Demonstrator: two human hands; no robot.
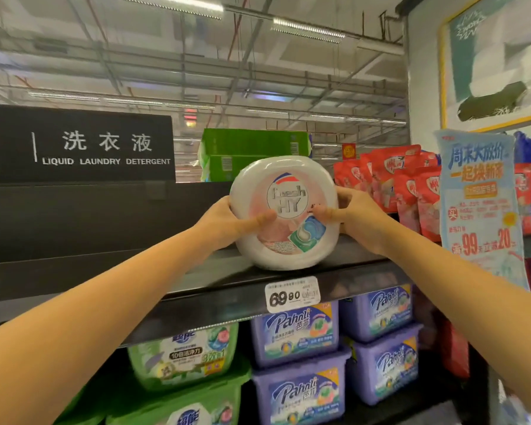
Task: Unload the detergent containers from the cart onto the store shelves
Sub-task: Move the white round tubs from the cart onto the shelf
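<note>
container: white round detergent container (288, 191), pink label facing the camera, stood on edge at the front of the top shelf (215, 271); could not tell if the lower rim touched the shelf
left hand: left hand (227, 222) gripped the container at its 9 o'clock side, thumb across the label, other fingers hidden behind
right hand: right hand (356, 216) gripped the 3 o'clock side, thumb on the label, fingers (344, 194) curled round the rim
price tag: price tag (292, 294) reading 69.90 sat on the shelf lip at 6 o'clock of the container
below: purple tubs (295, 332) at 6 o'clock, stacked 2 high; green tubs (184, 354) at 7 o'clock
behind: green carton (255, 148) at 12 o'clock
right side: red pouches (390, 176) at 3 o'clock on the same shelf, promo poster (478, 204) beyond them
sign: black sign (105, 145) at 10 o'clock read LIQUID LAUNDRY DETERGENT
</note>
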